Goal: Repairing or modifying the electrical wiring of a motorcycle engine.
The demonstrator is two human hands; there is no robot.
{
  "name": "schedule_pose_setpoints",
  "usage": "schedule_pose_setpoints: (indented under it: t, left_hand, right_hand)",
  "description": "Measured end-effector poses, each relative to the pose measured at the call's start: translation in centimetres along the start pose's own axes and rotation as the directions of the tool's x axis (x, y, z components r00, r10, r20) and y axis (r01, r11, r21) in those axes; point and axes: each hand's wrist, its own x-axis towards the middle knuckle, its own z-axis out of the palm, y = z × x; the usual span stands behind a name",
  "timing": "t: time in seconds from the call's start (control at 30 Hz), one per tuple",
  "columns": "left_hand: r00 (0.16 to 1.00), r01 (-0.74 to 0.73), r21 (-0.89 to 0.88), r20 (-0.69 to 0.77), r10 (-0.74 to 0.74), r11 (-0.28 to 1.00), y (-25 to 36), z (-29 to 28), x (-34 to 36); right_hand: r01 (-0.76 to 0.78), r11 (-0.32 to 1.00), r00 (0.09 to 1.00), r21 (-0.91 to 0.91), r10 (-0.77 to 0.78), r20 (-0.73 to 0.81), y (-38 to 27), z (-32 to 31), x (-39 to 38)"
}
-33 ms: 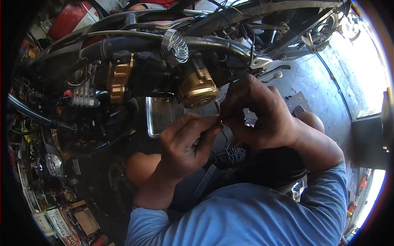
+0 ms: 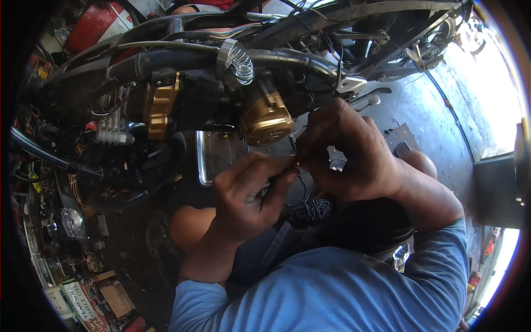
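My left hand (image 2: 246, 191) and my right hand (image 2: 354, 157) meet fingertip to fingertip above my lap, both pinched. Between the fingertips shows a tiny yellowish speck of something, mostly hidden and too small to name. Just beyond them is the gold engine cover (image 2: 268, 124) of a partly stripped motorcycle. A silver coil spring (image 2: 241, 66) sits by the dark frame tube (image 2: 182, 58) above that cover. Farther left, a second gold engine part (image 2: 160, 108) is fixed to the machine. A metal tray (image 2: 201, 166) lies on the floor under the engine.
Loose wires (image 2: 232, 31) run along the frame. A foot pedal (image 2: 375, 100) sticks out right of the engine. Cluttered parts and a printed carton (image 2: 86, 304) line the left side; a dark grey box (image 2: 498, 191) stands at right. Another person's red clothing (image 2: 218, 4) shows at the top.
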Motion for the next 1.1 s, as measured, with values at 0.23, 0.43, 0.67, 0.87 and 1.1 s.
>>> schedule_pose_setpoints:
  t: [0.23,0.43,0.67,0.87,1.1]
  left_hand:
    - [1.000,-0.005,0.049,-0.015,0.005,0.999,-0.5,0.2,-0.7]
    - [0.998,-0.046,0.130,-0.029,0.050,0.990,-0.6,0.5,-1.0]
    - [0.994,-0.087,0.124,-0.052,0.094,0.988,-0.6,0.7,-1.1]
    - [0.995,-0.078,0.036,-0.059,0.080,0.996,-1.8,0.8,-0.6]
    - [0.944,0.239,-0.290,-0.153,-0.291,0.927,-1.7,-1.6,-1.4]
  right_hand:
    - [0.050,0.994,0.999,-0.096,-0.052,-0.015,-0.2,-0.3,-0.2]
    - [-0.017,0.974,0.999,-0.227,0.024,0.027,-0.8,-0.6,-0.5]
    - [0.064,0.975,0.997,-0.213,-0.053,0.056,0.0,-0.7,-0.2]
    - [0.149,0.977,0.989,-0.154,-0.147,0.023,1.3,-1.0,0.1]
    - [-0.055,0.993,0.881,0.106,-0.002,0.473,1.7,-4.5,-0.6]
